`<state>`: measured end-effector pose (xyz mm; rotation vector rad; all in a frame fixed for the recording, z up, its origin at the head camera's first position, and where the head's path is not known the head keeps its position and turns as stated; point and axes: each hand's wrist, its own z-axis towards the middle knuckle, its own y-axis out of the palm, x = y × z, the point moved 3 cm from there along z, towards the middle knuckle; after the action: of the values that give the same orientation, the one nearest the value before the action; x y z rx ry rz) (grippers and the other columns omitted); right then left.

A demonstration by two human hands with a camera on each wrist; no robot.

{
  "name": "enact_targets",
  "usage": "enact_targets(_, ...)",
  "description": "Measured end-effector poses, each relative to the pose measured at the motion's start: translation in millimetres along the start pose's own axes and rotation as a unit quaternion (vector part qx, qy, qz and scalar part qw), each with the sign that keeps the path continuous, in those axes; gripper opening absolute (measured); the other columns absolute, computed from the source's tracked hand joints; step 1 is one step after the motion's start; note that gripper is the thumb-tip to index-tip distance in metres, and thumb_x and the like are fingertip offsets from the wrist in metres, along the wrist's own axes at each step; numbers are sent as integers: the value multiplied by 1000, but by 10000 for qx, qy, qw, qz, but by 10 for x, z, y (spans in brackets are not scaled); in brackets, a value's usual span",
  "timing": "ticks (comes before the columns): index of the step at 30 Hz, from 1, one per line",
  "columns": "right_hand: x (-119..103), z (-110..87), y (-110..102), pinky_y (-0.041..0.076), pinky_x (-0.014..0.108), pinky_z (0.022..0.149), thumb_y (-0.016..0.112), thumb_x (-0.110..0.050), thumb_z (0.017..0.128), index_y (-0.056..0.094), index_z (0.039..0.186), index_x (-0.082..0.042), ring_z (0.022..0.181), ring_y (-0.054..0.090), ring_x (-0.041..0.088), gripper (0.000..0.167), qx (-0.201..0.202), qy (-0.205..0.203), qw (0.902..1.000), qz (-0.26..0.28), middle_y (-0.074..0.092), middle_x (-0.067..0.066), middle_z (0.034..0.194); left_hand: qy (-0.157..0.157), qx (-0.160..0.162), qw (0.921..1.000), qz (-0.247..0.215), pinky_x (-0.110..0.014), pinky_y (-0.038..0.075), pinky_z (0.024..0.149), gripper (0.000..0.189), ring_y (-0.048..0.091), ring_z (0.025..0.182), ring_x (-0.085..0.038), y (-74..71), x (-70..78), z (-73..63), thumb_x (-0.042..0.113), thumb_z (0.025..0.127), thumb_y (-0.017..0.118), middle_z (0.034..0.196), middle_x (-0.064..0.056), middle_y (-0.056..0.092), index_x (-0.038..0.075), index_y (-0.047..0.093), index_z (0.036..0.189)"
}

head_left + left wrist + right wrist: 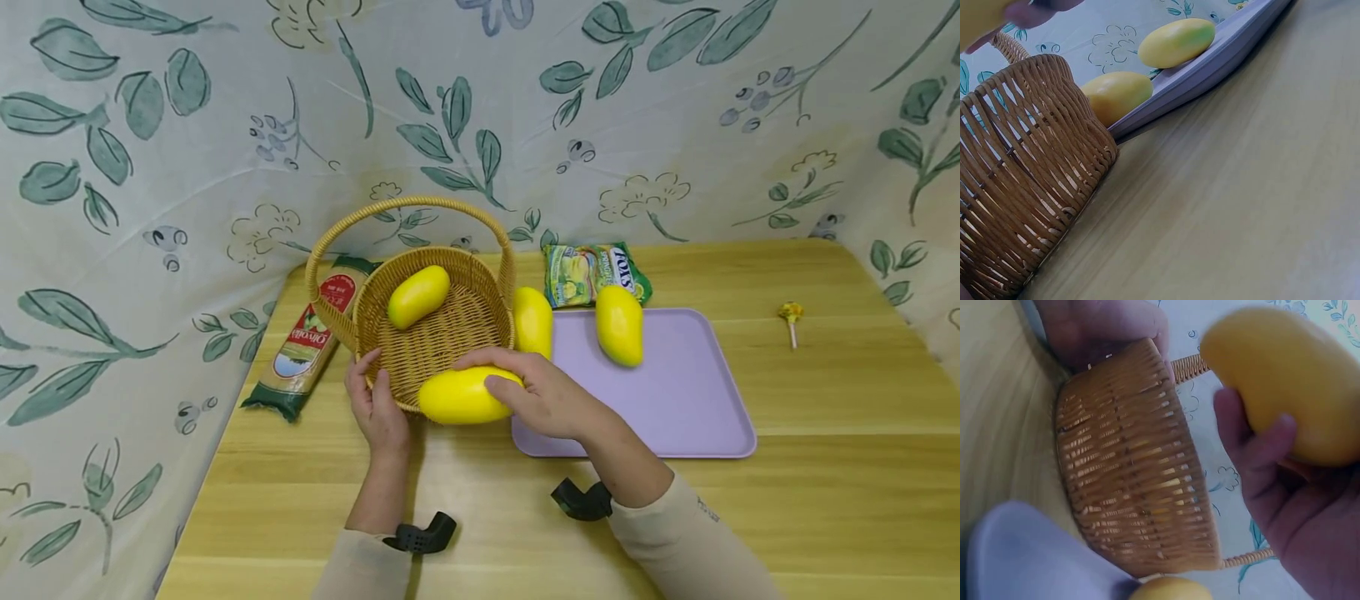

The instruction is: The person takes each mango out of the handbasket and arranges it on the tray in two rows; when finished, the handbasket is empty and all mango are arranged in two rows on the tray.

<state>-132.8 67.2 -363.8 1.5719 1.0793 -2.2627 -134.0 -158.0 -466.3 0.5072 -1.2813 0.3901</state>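
Note:
My right hand [551, 400] grips a yellow mango [457, 398] over the near rim of a wicker basket [450, 329]. Its thumb and fingers wrap one end of the fruit; in the right wrist view the mango [1285, 381] is above the rim's level. My left hand [384, 421] holds the basket by its near left side, thumb over the rim. Another mango [420, 297] with a greenish end lies inside the basket. One mango [533, 321] sits between the basket and the tray's left edge, and one more mango [620, 327] rests on the lilac tray [690, 400].
A long pasta-like packet [307, 350] lies left of the basket, partly behind it. Behind the tray is a green FOX'S candy bag [592, 271]. A lollipop [791, 317] lies to the right. The tall basket handle [408, 202] arches up toward the leaf-patterned cloth [465, 150].

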Motion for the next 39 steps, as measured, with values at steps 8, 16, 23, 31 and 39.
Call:
enact_targets(8,-18,-268,-57,49,32,93,79,-33,81,54,134,-31,107,58,12,58,-1236,282,9916,-258,59,-10,129,-76,-20,10000,20,-50,16,128,33,15,157,-26,3,7,-4,7,101,44,163,-9,30,-7,54,129)
enact_targets(16,90,-468,-339,48,31,86,82,-36,80,54,124,-33,96,60,14,53,-1327,1204,9821,-588,63,-8,113,-57,28,10000,-23,-50,9,129,31,14,158,-29,8,13,2,6,100,45,164,-11,30,-6,54,127)
enact_targets(23,327,-531,-608,49,36,83,80,-36,83,55,130,-29,98,58,22,53,-724,1826,9794,-478,63,1,110,-28,24,10000,-20,-49,9,129,31,14,158,-28,2,-8,7,6,100,45,163,-11,32,-7,54,127)
enact_targets(31,470,-550,-803,52,37,89,80,-31,87,45,137,-15,101,62,23,63,280,2157,9757,-282,67,11,115,-25,55,10000,-29,-48,10,129,32,16,157,-29,2,-5,11,6,99,45,162,-12,32,-6,55,126)
enact_targets(39,465,-573,-891,52,40,89,74,-41,92,39,151,-20,109,61,30,71,613,2442,9663,-540,61,14,129,-3,48,10000,-10,-49,14,129,33,17,156,-29,5,7,10,5,98,45,162,-13,31,-7,55,127)
